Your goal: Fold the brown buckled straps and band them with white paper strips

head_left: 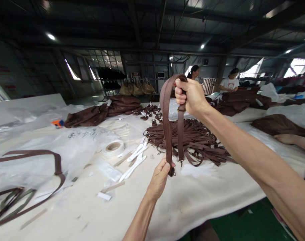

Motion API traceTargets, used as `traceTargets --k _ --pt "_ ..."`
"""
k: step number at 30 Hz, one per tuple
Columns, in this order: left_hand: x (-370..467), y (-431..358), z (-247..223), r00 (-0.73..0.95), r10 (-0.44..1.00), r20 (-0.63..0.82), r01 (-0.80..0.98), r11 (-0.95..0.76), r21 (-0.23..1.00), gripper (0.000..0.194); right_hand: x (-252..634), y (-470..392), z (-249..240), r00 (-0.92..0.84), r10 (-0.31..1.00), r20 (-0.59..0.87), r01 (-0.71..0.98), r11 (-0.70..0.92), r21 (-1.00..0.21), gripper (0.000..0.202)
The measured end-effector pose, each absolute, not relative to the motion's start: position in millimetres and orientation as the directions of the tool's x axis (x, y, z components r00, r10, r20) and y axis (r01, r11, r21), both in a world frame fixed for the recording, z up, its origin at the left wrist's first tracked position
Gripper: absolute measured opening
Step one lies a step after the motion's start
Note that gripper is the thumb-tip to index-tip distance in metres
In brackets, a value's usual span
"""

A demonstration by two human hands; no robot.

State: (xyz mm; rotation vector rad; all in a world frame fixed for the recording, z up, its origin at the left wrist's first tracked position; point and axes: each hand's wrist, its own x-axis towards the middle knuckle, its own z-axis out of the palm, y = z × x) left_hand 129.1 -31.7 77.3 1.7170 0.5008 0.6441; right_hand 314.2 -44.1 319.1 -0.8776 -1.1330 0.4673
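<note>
A brown bag strap [166, 115] with a metal buckle and end clips hangs in a loop above the table. My right hand [191, 95] is closed around its upper part, near the buckle. Lower down, my left hand [161, 174] pinches one end of the strap, just above a metal clip. The other clipped end dangles free to the right of that hand. Behind the strap lies a large heap of similar brown straps [205, 144], with small brown pieces [152, 112] scattered past it.
White tape roll [113, 148] and white strips [134, 162] lie left of centre. Loose straps [58, 164] rest on plastic at the left. Brown bags [102, 112] are piled farther back. Another person's hand [285, 138] touches a brown bag [280, 125] at right. Two people stand in the background.
</note>
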Motion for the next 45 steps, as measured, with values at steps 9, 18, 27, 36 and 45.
traceTargets --k 9,18,27,36,45 --pt "97 -22 75 0.842 0.481 0.245 -0.185 -0.169 0.968 0.038 331 -75 307 0.348 0.723 0.597 0.202 0.563 -0.801 0.023" --pt "-4 40 34 0.885 0.457 -0.093 0.418 -0.689 0.592 0.036 374 -191 126 -0.149 0.967 -0.207 0.88 0.035 -0.473 0.029" --pt "11 30 -22 0.922 0.372 0.109 0.328 -0.898 0.293 0.036 371 -233 1 -0.167 0.984 0.063 0.979 0.174 -0.108 0.033" --pt "8 34 -28 0.943 0.25 0.22 0.215 -0.961 0.173 0.031 370 -241 -20 -0.085 0.979 0.186 0.982 0.114 -0.148 0.03" --pt "9 29 -28 0.932 0.282 0.227 0.226 -0.943 0.243 0.037 356 -234 -1 -0.076 0.98 0.185 0.987 0.099 -0.123 0.052"
